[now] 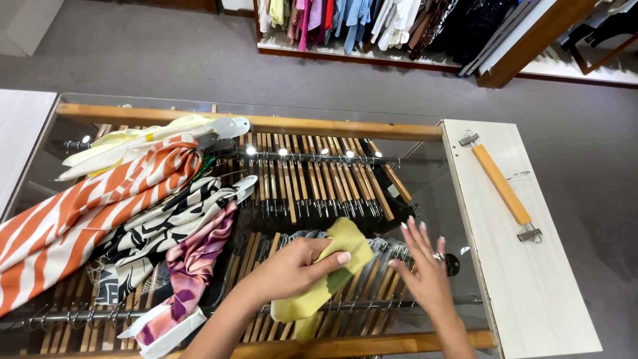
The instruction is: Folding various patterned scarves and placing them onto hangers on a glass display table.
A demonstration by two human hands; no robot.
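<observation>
Currently, a soft yellow-green cloth (329,276) is gripped by the closed left hand (292,266) at lower centre, on the glass-topped case (425,166). Nothing is held by the right hand (425,269), spread flat beside it. Judged from this, firm pressure and overlapping strokes should be kept.

The cloth (332,276) under the left hand (292,266) is plain yellow-green, while the right hand (425,269) shows pale nails and a silver ring. Beside them lie an orange-and-white striped scarf (80,213), a black-and-white patterned scarf (159,229), a pink-and-purple mottled scarf (193,266) and a pale yellow scarf (126,143). The clip hanger (502,184) is honey-coloured wood on a whitish shelf (531,292)
</observation>
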